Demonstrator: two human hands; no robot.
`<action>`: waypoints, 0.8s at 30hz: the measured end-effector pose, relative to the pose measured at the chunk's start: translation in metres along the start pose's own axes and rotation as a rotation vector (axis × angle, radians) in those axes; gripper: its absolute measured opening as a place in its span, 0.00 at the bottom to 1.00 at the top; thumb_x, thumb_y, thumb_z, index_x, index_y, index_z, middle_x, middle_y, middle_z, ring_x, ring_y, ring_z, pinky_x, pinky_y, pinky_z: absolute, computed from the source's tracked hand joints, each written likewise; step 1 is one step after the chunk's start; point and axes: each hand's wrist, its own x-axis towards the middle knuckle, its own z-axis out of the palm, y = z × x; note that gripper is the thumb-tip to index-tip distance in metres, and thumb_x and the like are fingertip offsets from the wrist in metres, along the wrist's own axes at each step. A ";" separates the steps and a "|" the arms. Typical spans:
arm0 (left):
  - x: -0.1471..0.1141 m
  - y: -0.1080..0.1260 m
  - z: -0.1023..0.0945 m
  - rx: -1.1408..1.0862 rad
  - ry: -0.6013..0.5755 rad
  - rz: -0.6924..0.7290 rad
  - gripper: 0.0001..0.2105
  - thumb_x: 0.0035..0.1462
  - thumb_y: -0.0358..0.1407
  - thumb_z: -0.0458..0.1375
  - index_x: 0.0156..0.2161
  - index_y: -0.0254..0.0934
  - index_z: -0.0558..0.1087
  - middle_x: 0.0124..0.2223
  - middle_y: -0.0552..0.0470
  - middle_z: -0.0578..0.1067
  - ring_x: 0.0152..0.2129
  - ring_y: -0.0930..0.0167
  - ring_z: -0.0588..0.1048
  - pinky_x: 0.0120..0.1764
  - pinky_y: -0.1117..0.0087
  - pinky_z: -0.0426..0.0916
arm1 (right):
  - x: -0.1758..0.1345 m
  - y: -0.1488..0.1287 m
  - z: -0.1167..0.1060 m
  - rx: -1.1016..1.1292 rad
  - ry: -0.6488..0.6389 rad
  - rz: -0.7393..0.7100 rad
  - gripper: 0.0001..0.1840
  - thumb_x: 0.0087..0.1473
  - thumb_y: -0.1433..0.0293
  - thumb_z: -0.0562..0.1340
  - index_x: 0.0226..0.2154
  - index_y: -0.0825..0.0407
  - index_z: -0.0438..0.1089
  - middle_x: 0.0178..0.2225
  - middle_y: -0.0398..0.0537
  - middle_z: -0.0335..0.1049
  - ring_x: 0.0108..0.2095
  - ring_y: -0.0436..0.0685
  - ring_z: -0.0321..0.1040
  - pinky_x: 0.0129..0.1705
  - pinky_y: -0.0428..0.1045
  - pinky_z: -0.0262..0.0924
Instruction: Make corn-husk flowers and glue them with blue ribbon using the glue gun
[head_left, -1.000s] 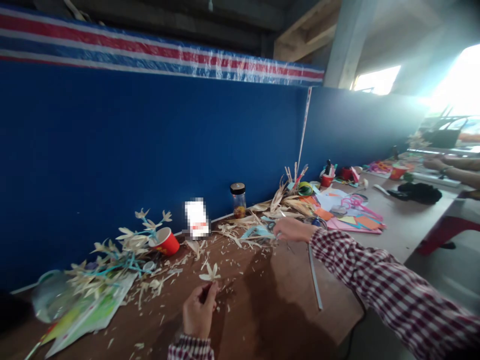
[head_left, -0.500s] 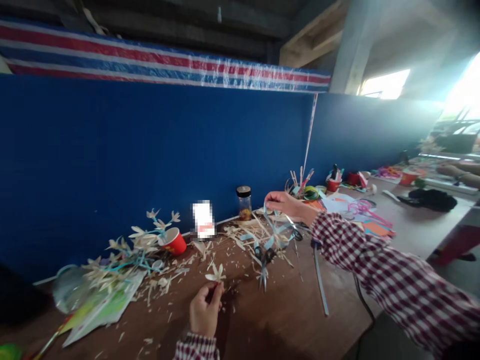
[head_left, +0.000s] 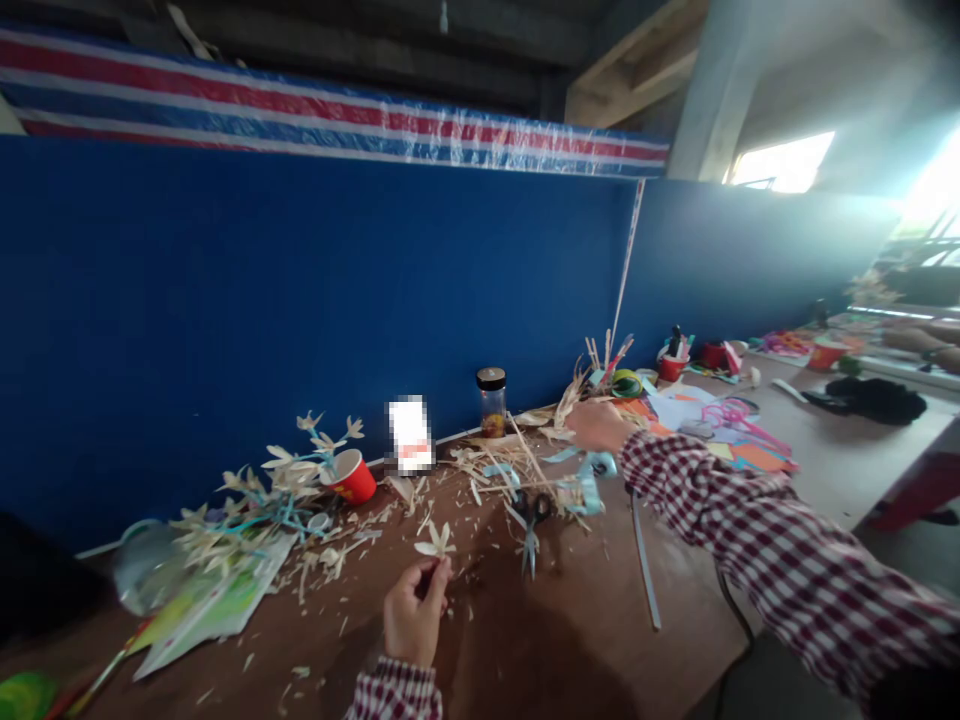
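Cream and papery, the flower (head_left: 438, 543) fans its pointed petals where I see it pinched between the left hand's (head_left: 415, 608) thumb and fingers, above the brown table (head_left: 592, 610). Metal scissors (head_left: 531, 520) lie to its right. Glossy blue ribbon (head_left: 590, 490) sits near the right hand (head_left: 598, 426), whose blurred grip I cannot tell.

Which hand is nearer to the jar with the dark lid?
Right. The right hand is right of the jar; the left hand is farther away, lower and left of it.
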 end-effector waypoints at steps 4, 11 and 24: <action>0.000 0.002 0.001 0.008 0.024 0.012 0.21 0.39 0.52 0.56 0.26 0.32 0.72 0.20 0.49 0.74 0.11 0.74 0.64 0.15 0.74 0.60 | 0.001 -0.027 0.034 0.105 0.032 -0.038 0.13 0.53 0.72 0.51 0.35 0.55 0.70 0.35 0.55 0.70 0.38 0.58 0.64 0.38 0.49 0.53; 0.003 -0.001 -0.003 0.042 -0.008 0.028 0.20 0.39 0.50 0.58 0.26 0.31 0.73 0.17 0.52 0.71 0.12 0.73 0.66 0.17 0.73 0.62 | 0.015 -0.074 0.099 0.276 -0.049 -0.011 0.08 0.53 0.69 0.55 0.33 0.51 0.70 0.33 0.49 0.70 0.34 0.54 0.66 0.35 0.47 0.58; 0.002 0.003 0.000 -0.037 0.001 -0.011 0.20 0.38 0.50 0.59 0.26 0.31 0.73 0.18 0.51 0.72 0.11 0.75 0.65 0.14 0.74 0.61 | 0.045 -0.058 0.104 0.627 0.024 0.023 0.11 0.54 0.66 0.56 0.36 0.57 0.65 0.31 0.44 0.67 0.29 0.49 0.65 0.31 0.48 0.62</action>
